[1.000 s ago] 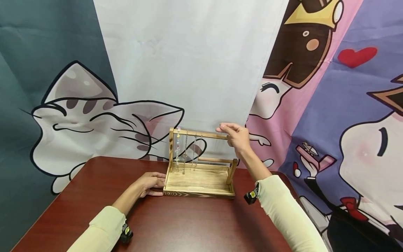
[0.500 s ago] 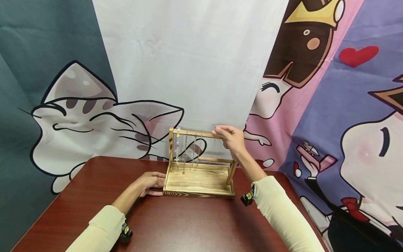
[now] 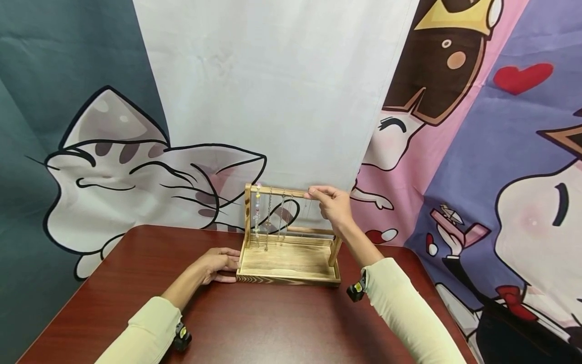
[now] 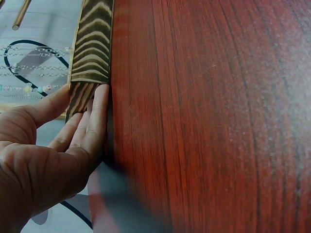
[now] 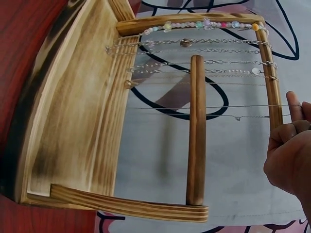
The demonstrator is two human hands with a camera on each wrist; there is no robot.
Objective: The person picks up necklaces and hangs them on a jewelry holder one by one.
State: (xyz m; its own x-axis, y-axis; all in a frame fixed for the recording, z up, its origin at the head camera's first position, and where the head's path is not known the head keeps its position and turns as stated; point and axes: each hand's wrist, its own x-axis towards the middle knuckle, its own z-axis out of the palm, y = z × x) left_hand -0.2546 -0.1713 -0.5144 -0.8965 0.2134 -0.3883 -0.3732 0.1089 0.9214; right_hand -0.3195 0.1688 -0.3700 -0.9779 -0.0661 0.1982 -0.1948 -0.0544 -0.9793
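Note:
A wooden jewelry stand point(image 3: 286, 263) sits on the table, its shallow tray below an upper bar point(image 3: 291, 192) hung with several necklaces. The beaded necklace point(image 5: 199, 24) hangs at the far left end, with silver chains point(image 5: 221, 62) beside it. My left hand point(image 3: 218, 265) holds the tray's left end, thumb and fingers about its corner, as the left wrist view shows. At the upper bar, my right hand point(image 3: 335, 206) pinches a fine thin necklace point(image 5: 238, 117), whose strands run down behind the lower bar point(image 5: 197, 131). Part of the right hand is cut off in its wrist view.
The reddish-brown table point(image 3: 273, 323) extends in front of the stand. Close behind it hangs a printed cloth backdrop point(image 3: 282, 101) with cartoon figures. The stand's lower bar juts out behind the hanging necklaces.
My right hand has moved left and down to the upper bar, bringing the thin necklace against it. My left hand stays on the tray's end.

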